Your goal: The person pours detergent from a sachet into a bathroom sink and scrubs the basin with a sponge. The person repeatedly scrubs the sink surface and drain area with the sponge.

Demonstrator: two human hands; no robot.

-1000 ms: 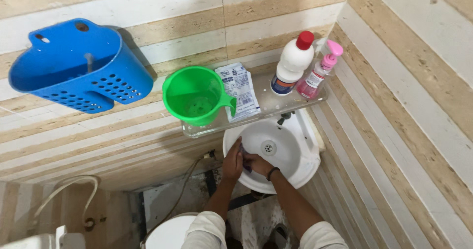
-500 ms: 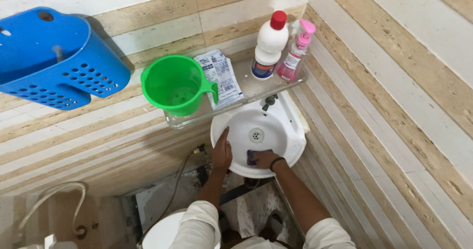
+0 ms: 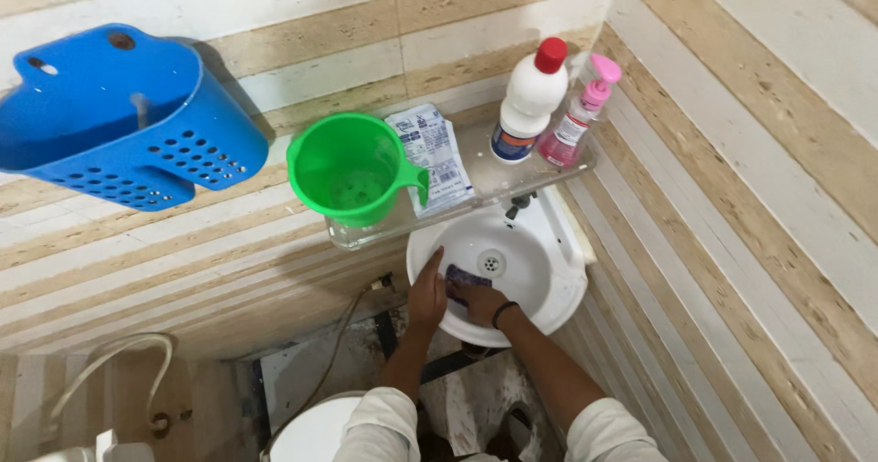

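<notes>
Right hand (image 3: 478,305) presses a purple scrub pad (image 3: 465,279) against the white basin (image 3: 549,279) bowl, fingers curled over it (drain just beside). Left hand (image 3: 426,290) rests flat on the rim, fingers released.

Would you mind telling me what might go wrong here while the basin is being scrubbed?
The green mug overhangs the front edge of the glass shelf above the basin; a raised arm might knock it down. The white bottle and pink pump bottle stand just above the tap and could topple. The right hand presses a purple scrubber on the glossy bowl, where it may slip.
</notes>
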